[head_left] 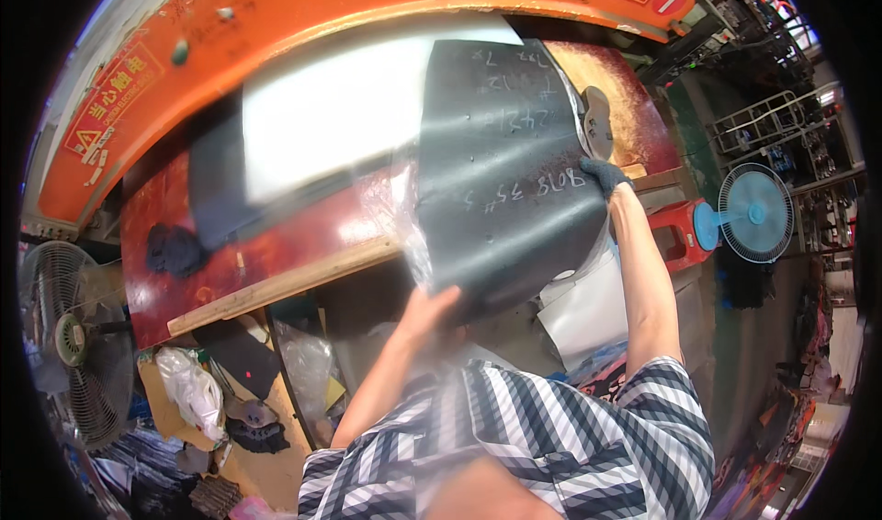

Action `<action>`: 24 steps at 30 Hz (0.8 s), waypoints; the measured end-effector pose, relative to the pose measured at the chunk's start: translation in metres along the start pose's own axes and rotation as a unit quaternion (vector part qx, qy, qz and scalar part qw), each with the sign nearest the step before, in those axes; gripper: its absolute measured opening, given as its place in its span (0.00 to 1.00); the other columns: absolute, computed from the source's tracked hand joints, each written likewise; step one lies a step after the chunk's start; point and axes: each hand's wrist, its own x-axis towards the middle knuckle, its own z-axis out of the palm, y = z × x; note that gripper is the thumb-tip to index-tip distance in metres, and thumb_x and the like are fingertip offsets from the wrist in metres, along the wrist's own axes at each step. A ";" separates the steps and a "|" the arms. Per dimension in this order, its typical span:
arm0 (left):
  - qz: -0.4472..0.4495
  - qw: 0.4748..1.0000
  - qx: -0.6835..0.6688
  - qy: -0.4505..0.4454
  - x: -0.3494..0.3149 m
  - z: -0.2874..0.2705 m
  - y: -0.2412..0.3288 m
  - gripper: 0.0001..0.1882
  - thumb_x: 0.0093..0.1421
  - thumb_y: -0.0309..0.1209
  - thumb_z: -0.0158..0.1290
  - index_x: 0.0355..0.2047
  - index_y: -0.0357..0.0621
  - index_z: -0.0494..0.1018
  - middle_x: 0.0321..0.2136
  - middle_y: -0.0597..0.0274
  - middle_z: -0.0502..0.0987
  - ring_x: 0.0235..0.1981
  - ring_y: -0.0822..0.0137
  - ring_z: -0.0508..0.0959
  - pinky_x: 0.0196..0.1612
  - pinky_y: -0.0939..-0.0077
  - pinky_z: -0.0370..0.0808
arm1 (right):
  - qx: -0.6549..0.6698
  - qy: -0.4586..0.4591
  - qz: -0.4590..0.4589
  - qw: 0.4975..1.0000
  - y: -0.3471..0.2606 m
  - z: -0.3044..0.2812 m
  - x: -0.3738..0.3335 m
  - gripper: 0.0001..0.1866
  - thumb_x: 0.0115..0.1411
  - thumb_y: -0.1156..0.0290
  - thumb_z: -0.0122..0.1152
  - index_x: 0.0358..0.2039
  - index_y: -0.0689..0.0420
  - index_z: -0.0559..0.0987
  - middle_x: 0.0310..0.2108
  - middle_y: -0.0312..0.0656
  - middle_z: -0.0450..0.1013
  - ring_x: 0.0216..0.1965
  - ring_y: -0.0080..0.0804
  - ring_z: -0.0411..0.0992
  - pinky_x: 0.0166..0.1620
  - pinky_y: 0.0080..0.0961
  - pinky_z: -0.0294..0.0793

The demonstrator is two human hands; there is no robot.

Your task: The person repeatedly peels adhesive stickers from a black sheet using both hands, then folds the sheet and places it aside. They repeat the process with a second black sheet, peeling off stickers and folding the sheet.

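A large black sheet [501,152] with chalk writing bends down over the front of the work table, its surface curved. My left hand [429,310], bare and slightly blurred, grips its near left corner, where crinkled clear plastic film [401,203] runs along the edge. On the right edge, my right hand [606,176] in a dark glove is closed on the same sheet; its fingertips are partly hidden. A grey sole-shaped piece [597,123] lies just beyond the right hand. Behind the black sheet is a bright white sheet [331,116], blurred at its edges.
An orange machine beam [303,24] with warning labels spans the far side. A wooden strip [285,286] edges the red table [152,304]; a dark bundle [176,250] sits there. Fans stand left [72,341] and right [755,212]. Plastic bags [191,387] and scraps lie lower left.
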 end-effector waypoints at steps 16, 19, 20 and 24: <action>0.125 0.960 -0.221 0.117 0.103 0.000 0.107 0.19 0.63 0.30 0.53 0.52 0.36 0.68 0.44 0.53 0.77 0.43 0.58 0.79 0.47 0.63 0.77 | 0.210 -0.108 -0.050 0.970 -0.045 0.037 0.000 0.14 0.64 0.55 0.56 0.37 0.52 0.78 0.27 0.33 0.74 0.27 0.24 0.71 0.30 0.22 0.72; 0.068 0.943 -0.259 0.198 0.148 -0.019 0.125 0.14 0.62 0.32 0.55 0.44 0.37 0.73 0.41 0.55 0.78 0.39 0.59 0.79 0.46 0.61 0.76 | 0.227 0.001 -0.119 0.967 -0.039 0.053 0.018 0.12 0.63 0.56 0.56 0.34 0.50 0.79 0.23 0.32 0.73 0.25 0.23 0.70 0.28 0.22 0.71; 0.029 0.938 -0.271 0.213 0.160 -0.024 0.135 0.13 0.61 0.33 0.55 0.43 0.37 0.73 0.40 0.55 0.78 0.39 0.58 0.79 0.46 0.61 0.76 | 0.249 0.038 -0.175 0.952 -0.039 0.056 0.024 0.12 0.62 0.56 0.56 0.33 0.50 0.79 0.23 0.32 0.72 0.25 0.23 0.70 0.28 0.23 0.71; -0.003 0.944 -0.320 0.080 0.192 -0.030 0.163 0.15 0.61 0.33 0.55 0.43 0.35 0.71 0.39 0.53 0.76 0.40 0.57 0.76 0.45 0.60 0.75 | -0.064 0.028 -0.122 0.990 -0.033 0.073 0.040 0.23 0.53 0.63 0.64 0.48 0.59 0.76 0.33 0.38 0.76 0.30 0.25 0.71 0.36 0.23 0.72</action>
